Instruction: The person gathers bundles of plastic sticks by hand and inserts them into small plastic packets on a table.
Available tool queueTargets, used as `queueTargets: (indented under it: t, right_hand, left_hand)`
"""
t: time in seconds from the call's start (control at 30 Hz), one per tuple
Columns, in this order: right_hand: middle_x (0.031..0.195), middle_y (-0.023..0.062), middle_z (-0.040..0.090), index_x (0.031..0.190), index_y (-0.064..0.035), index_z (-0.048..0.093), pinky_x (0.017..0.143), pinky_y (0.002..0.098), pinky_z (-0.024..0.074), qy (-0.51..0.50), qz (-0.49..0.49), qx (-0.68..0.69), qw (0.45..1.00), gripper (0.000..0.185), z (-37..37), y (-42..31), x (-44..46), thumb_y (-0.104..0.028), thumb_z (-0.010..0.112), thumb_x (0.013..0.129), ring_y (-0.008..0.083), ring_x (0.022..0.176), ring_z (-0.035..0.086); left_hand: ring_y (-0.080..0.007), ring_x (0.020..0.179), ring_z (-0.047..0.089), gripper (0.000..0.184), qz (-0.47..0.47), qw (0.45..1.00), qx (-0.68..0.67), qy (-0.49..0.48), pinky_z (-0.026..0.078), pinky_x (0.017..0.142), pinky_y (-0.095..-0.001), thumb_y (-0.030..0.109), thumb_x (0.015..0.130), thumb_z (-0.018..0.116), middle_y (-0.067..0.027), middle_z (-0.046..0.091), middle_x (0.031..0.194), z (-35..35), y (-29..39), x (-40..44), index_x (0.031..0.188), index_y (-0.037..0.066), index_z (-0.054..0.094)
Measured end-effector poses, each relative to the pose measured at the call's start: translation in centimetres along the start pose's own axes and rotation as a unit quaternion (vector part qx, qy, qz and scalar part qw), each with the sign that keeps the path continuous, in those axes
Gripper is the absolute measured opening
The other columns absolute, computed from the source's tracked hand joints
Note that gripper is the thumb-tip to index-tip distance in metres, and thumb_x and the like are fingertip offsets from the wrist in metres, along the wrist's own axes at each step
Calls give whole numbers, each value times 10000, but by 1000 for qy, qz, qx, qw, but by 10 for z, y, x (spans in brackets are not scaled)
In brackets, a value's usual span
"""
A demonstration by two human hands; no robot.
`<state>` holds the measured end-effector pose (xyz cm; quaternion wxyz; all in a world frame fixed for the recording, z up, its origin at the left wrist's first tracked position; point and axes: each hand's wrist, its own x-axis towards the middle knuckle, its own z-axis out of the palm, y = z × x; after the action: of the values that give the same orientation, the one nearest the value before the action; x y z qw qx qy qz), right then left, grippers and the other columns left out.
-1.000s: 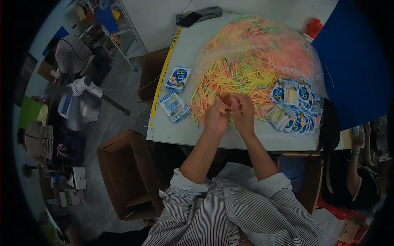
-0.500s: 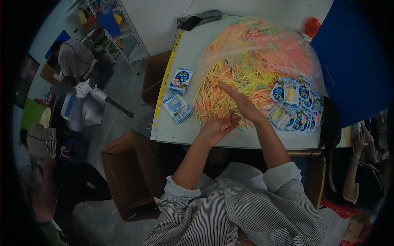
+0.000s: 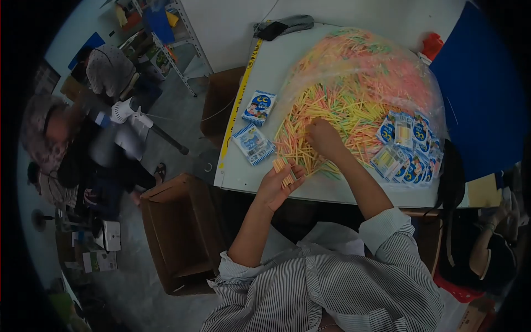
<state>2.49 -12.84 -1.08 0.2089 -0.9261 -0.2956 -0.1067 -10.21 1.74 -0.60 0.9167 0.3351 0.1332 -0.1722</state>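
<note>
My left hand (image 3: pixel 278 185) is wrapped round a small bundle of pale coloured sticks (image 3: pixel 285 174), just over the front edge of the table. Farther in, my right hand (image 3: pixel 326 138) is closed, fingers down in the heap of thin yellow, pink and green sticks (image 3: pixel 359 105); what it grips is hidden. A clear plastic bag (image 3: pixel 387 66) covers the back of the heap. Two blue and white packets (image 3: pixel 259 107) (image 3: pixel 253 144) lie left of the heap. Several more such packets (image 3: pixel 409 160) are piled at its right side.
A dark item on grey cloth (image 3: pixel 274 31) lies at the table's back left. An open cardboard box (image 3: pixel 180 232) stands on the floor to the left, beyond it a fan (image 3: pixel 124 110) and people. A blue panel (image 3: pixel 481 94) rises at the right, with another person below it.
My hands have moved apart. The left one has drawn back with the bundle, while the right one has gone from open to closed in the heap. A person has come into view at the left.
</note>
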Motion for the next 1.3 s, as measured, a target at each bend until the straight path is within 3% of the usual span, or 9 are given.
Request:
queueTargets:
  t: [0.27, 0.43, 0.73, 0.83, 0.9, 1.07, 1.13, 1.2, 1.3]
  right_hand:
    - [692, 109, 551, 757, -14, 578, 588, 303, 418, 117, -67, 154, 979, 73, -7, -11, 6, -38, 580, 688, 224, 655, 529]
    - [674, 49, 545, 837, -8, 559, 497, 217, 407, -35, 151, 382, 911, 108, -26, -60, -17, -39, 571, 734, 78, 621, 521]
    - [815, 99, 537, 867, -24, 580, 673, 277, 411, 126, 4, 118, 985, 150, -23, -82, -55, -41, 562, 720, 198, 776, 515]
    - [988, 92, 502, 1037, 3, 490, 825, 283, 362, 152, 167, 547, 806, 311, -15, -86, -60, -209, 499, 809, 199, 951, 461]
    - [1147, 100, 408, 1173, 34, 331, 928, 296, 274, 71, 369, 812, 446, 520, -15, -94, -65, -368, 389, 848, 206, 1082, 368]
    - [1248, 126, 310, 1223, 26, 270, 966, 314, 215, 10, 336, 798, 500, 549, -21, -96, -69, -389, 300, 865, 215, 1154, 297]
    - [1275, 115, 291, 1227, 22, 277, 979, 309, 194, 98, 70, 498, 859, 518, -24, -80, -69, -364, 232, 884, 206, 1187, 261]
    - [1258, 106, 335, 1212, 19, 319, 981, 298, 189, 20, 104, 566, 818, 486, -36, -68, -63, -328, 198, 893, 193, 1179, 284]
    - [1080, 95, 509, 1132, -4, 448, 859, 274, 341, -237, 8, 555, 797, 476, -35, -44, -67, -342, 219, 889, 176, 992, 475]
  left_hand:
    - [-137, 865, 498, 191, 76, 988, -117, 59, 430, 779, -291, 223, 846, 444, -27, 500, 926, -10, -8, 20, 996, 107, 460]
    - [-148, 886, 491, 217, 107, 974, -189, 60, 426, 777, -304, 251, 846, 445, -19, 496, 949, 10, -15, 36, 1021, 124, 456]
    - [-143, 924, 468, 276, 90, 978, -187, 6, 372, 817, -280, 240, 870, 391, -49, 482, 1021, 21, -20, 16, 1070, 56, 439]
    - [-140, 934, 464, 301, 208, 972, -103, 33, 363, 828, -269, 249, 878, 369, -48, 476, 1048, 31, -21, 18, 1098, 51, 425]
    - [-136, 963, 459, 317, 301, 948, 34, 96, 367, 836, -270, 243, 881, 361, -53, 478, 1055, 30, -29, 20, 1124, 46, 409]
    - [-160, 961, 476, 261, 215, 973, 40, 73, 402, 807, -292, 211, 879, 363, -83, 491, 1038, 27, -26, 4, 1055, 31, 432]
    - [-155, 923, 496, 250, 170, 983, 10, 62, 426, 771, -293, 215, 876, 375, -82, 502, 1009, 26, -17, -12, 1030, 32, 446]
    - [-110, 795, 526, 235, -53, 997, 58, -8, 457, 663, -230, 250, 862, 411, -31, 521, 914, 22, -12, -26, 976, 53, 467]
    - [-108, 779, 518, 216, -105, 986, 25, -127, 453, 610, -205, 199, 840, 458, -46, 510, 894, 5, -33, -29, 991, 45, 464]
